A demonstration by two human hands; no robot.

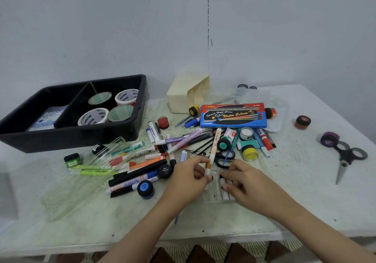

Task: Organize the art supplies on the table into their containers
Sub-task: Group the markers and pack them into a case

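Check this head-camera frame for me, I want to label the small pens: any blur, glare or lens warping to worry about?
Head view: soft, even light, only faint shadows; wide-angle warping bows the table edge and black tray; the left hand pinching a peach marker and the right hand on the clear case look slightly soft; watercolour box print stays readable.

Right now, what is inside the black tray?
The black tray has two white tape rolls and two greenish tape rolls in its right compartment, a blue-and-white packet in its left. The near wall hides some floor; anything under the rolls is covered.
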